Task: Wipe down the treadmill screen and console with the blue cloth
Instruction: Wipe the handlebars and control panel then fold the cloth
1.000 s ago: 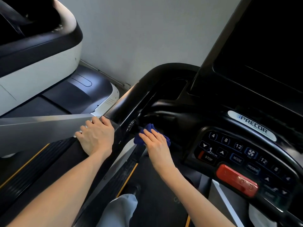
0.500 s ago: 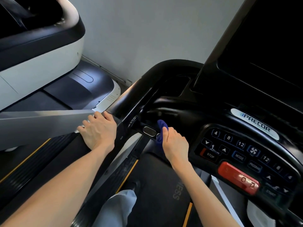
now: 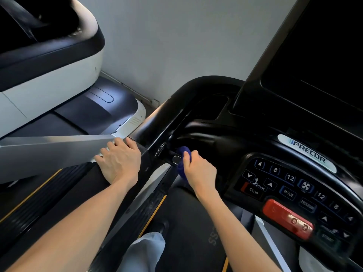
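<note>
Your right hand (image 3: 198, 171) sits near the middle of the view, fingers curled closed around the blue cloth (image 3: 181, 163), which is bunched into a small, deep-blue wad. Only a rounded lump of it shows above your knuckles at 12 o'clock from the hand, plus a strip running down the hand's 9 o'clock side; the rest is buried in your palm. The cloth presses against the black inner handlebar (image 3: 172, 156) of the treadmill, right beside a small oval silver sensor plate (image 3: 176, 159) that lies just at the cloth's 9 o'clock. Your left hand (image 3: 119, 160) rests flat and open, palm down and holding nothing, on the black side rail (image 3: 149, 130), its fingertips reaching onto the silver arm (image 3: 59, 148) of the neighbouring machine at 9 o'clock. The console keypad (image 3: 294, 185) lies at 3 o'clock from the cloth, apart from it, with its numbered keys, the STOP and MODE buttons and a fan key legible. A red stop bar (image 3: 286, 218) sits at 4 o'clock. The dark screen (image 3: 318, 55) fills the 1 o'clock corner, well apart from the cloth and switched off or blank.
</note>
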### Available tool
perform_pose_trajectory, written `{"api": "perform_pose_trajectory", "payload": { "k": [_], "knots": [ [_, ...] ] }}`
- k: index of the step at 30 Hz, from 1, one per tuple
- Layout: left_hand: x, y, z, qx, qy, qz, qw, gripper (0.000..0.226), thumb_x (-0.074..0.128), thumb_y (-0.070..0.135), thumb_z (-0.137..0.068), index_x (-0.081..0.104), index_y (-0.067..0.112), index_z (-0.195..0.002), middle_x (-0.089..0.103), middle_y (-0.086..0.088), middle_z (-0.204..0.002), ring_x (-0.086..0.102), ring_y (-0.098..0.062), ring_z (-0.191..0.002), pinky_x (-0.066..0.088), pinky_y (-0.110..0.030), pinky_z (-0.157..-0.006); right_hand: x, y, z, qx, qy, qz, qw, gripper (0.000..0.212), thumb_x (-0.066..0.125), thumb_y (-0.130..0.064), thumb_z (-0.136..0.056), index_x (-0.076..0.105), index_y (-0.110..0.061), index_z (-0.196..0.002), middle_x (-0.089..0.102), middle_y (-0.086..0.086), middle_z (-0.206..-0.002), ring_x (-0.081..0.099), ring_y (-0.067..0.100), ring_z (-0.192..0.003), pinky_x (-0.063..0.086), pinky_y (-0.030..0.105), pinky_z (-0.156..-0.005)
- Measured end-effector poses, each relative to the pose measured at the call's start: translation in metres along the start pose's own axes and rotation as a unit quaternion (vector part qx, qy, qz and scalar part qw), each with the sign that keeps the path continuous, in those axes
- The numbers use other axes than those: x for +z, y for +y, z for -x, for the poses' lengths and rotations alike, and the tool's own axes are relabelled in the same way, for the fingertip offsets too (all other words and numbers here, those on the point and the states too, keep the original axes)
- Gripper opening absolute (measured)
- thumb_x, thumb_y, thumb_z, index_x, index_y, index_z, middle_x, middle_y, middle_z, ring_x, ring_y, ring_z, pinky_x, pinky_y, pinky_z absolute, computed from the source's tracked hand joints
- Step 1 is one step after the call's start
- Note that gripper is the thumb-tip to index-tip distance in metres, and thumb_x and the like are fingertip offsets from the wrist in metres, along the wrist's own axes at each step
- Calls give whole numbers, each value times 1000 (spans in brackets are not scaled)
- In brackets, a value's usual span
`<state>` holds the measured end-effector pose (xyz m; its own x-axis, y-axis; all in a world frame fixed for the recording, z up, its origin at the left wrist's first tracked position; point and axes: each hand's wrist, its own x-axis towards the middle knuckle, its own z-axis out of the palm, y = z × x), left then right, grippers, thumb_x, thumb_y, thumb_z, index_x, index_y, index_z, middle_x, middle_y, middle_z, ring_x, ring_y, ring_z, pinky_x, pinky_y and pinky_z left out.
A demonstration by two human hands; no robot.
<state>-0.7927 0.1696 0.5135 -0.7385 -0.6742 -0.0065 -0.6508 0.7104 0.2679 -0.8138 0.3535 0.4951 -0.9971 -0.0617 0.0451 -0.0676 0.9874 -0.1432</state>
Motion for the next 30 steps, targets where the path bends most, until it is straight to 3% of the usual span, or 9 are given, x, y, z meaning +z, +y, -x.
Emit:
{"api": "perform_pose_trajectory", "payload": {
  "k": [4, 7, 9, 12, 14, 16, 19, 27, 30],
  "knots": [
    [0, 0, 0, -4, -2, 4, 1000, 47, 27, 34, -98, 59, 1, -105, 64, -22, -104, 57, -40, -95, 38, -46, -81, -13, 6, -2, 40, -19, -8, 999, 42, 26, -42, -101, 50, -9, -105, 65, 11, -100, 62, 33, -92, 39, 34, -65],
    [-2, 1, 1, -8, -5, 5, 1000, 45, 29, 33, -97, 60, 1, -102, 65, -21, -101, 57, -40, -92, 38, -46, -79, -26, 8, -28, 10, 72, -220, 973, 37, 33, -37, -100, 50, -6, -112, 61, 15, -108, 58, 33, -98, 44, 41, -81],
    [-4, 2, 2, -9, -4, 4, 1000, 44, 30, 33, -97, 60, 2, -100, 65, -20, -98, 58, -39, -89, 38, -46, -78, -22, 8, -56, -32, 126, -245, 961, 35, 37, -32, -100, 49, -5, -119, 58, 13, -115, 53, 27, -107, 42, 40, -92],
    [-6, 2, 3, -6, -8, 3, 1000, 42, 30, 33, -97, 60, 3, -99, 65, -20, -97, 58, -39, -89, 38, -46, -77, 9, -2, -90, -49, 51, -115, 991, 46, 36, -26, -101, 36, 0, -139, 35, 19, -145, 26, 33, -138, 13, 41, -117],
    [-6, 2, 3, -6, -10, 2, 1000, 42, 30, 33, -97, 60, 3, -99, 65, -19, -97, 58, -39, -88, 38, -46, -77, 31, -6, -92, -96, 17, 4, 995, 55, 30, -29, -101, 15, -6, -148, 12, 12, -157, 2, 28, -145, -6, 39, -117],
    [-5, 2, 2, -3, -15, -3, 1000, 43, 29, 33, -97, 60, 3, -100, 65, -19, -97, 58, -39, -89, 38, -46, -77, 32, 2, -93, -129, 6, 50, 990, 57, 27, -32, -101, 5, -12, -150, 3, 6, -158, -6, 26, -145, -9, 38, -116],
    [-3, 1, 2, 4, -20, -8, 1000, 47, 27, 34, -97, 60, 2, -102, 64, -20, -100, 58, -39, -91, 37, -46, -79, 12, 25, -97, -163, 9, 110, 980, 59, 30, -31, -101, 2, -14, -150, 6, 8, -158, 0, 28, -145, -3, 38, -116],
    [3, -2, -1, 5, 1, -6, 1000, 51, 25, 36, -98, 60, 0, -105, 64, -22, -103, 57, -40, -94, 38, -46, -83, -50, 93, -105, 150, -33, 11, 988, 57, 23, -25, -103, 1, 2, -148, -2, 17, -157, -5, 32, -145, -4, 40, -116],
    [6, -2, -2, 4, 9, -9, 1000, 51, 25, 36, -98, 60, 0, -104, 64, -22, -102, 57, -40, -94, 38, -45, -82, -59, 97, -113, 176, -58, -2, 983, 58, 23, -28, -102, -1, -4, -149, -5, 13, -158, -7, 33, -144, -5, 43, -115]
  ]
}}
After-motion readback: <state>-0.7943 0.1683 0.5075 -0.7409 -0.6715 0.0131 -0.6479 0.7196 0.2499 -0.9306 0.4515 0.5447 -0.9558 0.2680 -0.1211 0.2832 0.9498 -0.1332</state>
